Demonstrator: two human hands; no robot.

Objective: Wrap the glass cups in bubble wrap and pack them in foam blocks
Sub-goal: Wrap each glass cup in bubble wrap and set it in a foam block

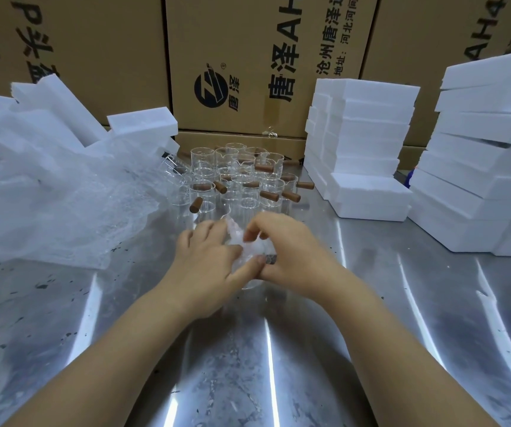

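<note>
A glass cup wrapped in bubble wrap (248,248) sits between my two hands at the middle of the steel table (371,318). My left hand (208,260) holds its left side with the thumb pressed on the wrap. My right hand (291,251) grips the right side, fingers curled over the top; the cup's dark handle end (271,259) shows by my thumb. Just behind stand several bare glass cups with brown wooden handles (232,180). White foam blocks are stacked at the right (362,143) and far right (479,155).
A heap of bubble wrap sheets (47,195) covers the table's left part, with loose foam blocks (143,121) leaning on it. Large printed cardboard boxes (248,57) wall off the back. Bare steel lies in front of my forearms.
</note>
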